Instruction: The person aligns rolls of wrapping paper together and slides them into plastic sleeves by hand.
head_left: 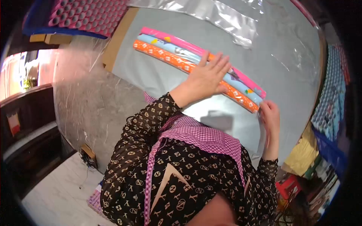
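Observation:
Three patterned rolls lie side by side on the grey sheet: a pink roll [173, 40], a light blue roll [171, 48] and an orange roll with white marks [162, 54]. A shiny clear film shows over them. Across the middle of the rolls lies my left hand [211, 75], flat, with its fingers spread. My right hand [270, 113] is at their lower right end, thumb and fingers pressed together by the orange roll's tip; what they pinch is too small to make out.
Clear film [211, 13] lies along the far edge of the table [90, 94]. Many pink rolls [86, 17] stand in a blue crate at the upper left. Blue rolls [330, 90] fill another crate at the right, near yellow packaging [301, 154].

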The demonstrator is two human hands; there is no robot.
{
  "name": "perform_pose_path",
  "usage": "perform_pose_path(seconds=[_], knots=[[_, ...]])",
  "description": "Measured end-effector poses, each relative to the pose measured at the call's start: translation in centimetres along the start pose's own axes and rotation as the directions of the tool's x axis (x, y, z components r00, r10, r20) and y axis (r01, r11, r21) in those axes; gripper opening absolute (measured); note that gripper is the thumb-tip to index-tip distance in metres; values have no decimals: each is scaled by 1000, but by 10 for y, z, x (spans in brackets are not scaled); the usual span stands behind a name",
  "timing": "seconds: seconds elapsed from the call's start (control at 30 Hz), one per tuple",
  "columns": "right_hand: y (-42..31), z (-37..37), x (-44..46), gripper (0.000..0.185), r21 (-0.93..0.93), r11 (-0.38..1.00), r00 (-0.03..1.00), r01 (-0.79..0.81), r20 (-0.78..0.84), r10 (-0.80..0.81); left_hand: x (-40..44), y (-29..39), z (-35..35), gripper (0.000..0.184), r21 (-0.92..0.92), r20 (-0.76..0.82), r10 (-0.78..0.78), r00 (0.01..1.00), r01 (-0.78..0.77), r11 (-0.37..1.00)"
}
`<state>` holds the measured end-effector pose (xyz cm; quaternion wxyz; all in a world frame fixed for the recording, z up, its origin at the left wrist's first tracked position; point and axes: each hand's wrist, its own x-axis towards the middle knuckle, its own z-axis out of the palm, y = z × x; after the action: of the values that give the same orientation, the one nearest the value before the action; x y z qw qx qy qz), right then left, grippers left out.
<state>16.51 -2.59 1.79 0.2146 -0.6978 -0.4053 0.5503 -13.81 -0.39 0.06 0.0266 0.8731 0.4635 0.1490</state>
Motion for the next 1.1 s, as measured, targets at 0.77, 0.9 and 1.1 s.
perform_pose_path(seconds=[0.77, 0.9, 1.1], knots=[[3, -18, 16, 22, 74, 989, 966, -126, 238, 105, -7, -2, 1, 75, -114, -20, -10, 1000, 8, 993], [11, -28, 22, 24, -171, 985, 965, -12, 257, 57, -6, -12, -1, 65, -352, -91, -89, 992, 52, 934], [-1, -20, 11, 20, -88, 994, 971, -71, 223, 89, -42, -116, -34, 33, -307, -598, -543, 590, 457, 835]])
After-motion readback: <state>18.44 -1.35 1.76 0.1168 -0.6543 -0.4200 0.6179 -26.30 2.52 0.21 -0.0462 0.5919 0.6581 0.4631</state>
